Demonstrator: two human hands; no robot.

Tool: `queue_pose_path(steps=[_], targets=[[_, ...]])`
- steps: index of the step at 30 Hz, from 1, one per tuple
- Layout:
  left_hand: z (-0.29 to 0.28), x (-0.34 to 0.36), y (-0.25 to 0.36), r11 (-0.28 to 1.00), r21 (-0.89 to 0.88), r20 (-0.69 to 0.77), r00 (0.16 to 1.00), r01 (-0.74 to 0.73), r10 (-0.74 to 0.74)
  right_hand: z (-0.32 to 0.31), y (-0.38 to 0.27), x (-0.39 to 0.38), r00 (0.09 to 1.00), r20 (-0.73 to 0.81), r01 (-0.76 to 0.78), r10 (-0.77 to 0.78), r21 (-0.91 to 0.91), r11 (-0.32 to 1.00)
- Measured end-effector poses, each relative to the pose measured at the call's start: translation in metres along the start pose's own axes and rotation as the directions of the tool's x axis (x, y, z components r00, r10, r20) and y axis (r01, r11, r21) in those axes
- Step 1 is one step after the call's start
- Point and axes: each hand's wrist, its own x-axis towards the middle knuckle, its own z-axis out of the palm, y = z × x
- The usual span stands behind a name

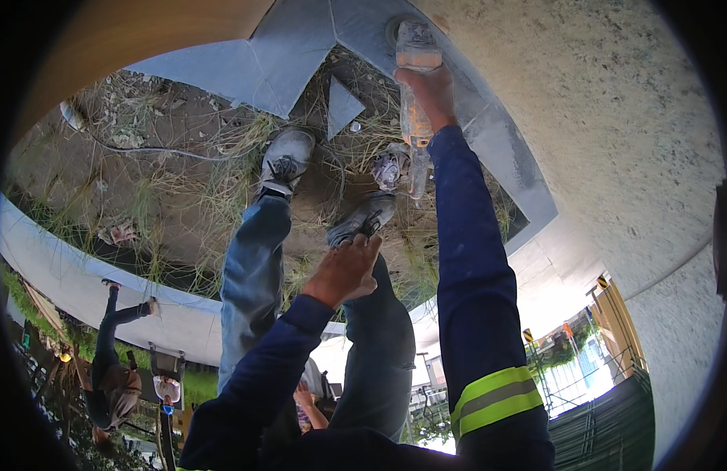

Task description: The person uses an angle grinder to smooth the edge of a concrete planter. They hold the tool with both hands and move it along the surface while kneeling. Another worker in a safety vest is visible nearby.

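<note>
My right hand (432, 96) is wrapped round the body of a dusty orange and grey angle grinder (417, 122). The grinder's grey head (415, 35) is at the far end, over a grey slab surface (371, 31); its disc is mostly hidden. The tail of the tool points back toward my feet. My left hand (344, 273) hangs over my right shin, just behind my right shoe (363, 220). Its fingers are loosely bent, with a gap between forefinger and thumb, and nothing shows in them.
A loose triangular grey offcut (343, 107) lies on the dirt ahead of my shoes. Beside my right shoe is a crumpled wad (390, 166). A thin cable (175, 151) crosses the dry grass at left. A rough pale wall (615, 133) rises at right. Other people (116, 385) are behind.
</note>
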Motion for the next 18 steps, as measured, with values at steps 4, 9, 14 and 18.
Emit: queue_pose_path(steps=[4,9,14,18], targets=[[0.002,0.003,0.001,1.000,0.003,0.036,0.999,0.015,-0.015,0.002,0.006,-0.006,0.998,0.024,0.055,-0.056,0.043,0.998],[0.034,0.011,-0.014,0.994,0.104,-0.058,0.997,-0.045,0.051,0.018,0.046,0.002,0.986,0.132,0.089,-0.100,0.088,0.992],[0.064,0.023,-0.014,0.999,0.036,-0.140,0.990,0.020,-0.015,0.027,0.048,0.064,0.923,0.090,0.370,-0.375,0.063,0.927],[0.067,0.030,-0.007,0.999,0.024,-0.248,0.968,0.029,-0.022,0.005,0.132,0.107,0.942,0.105,0.313,-0.319,0.070,0.947]])
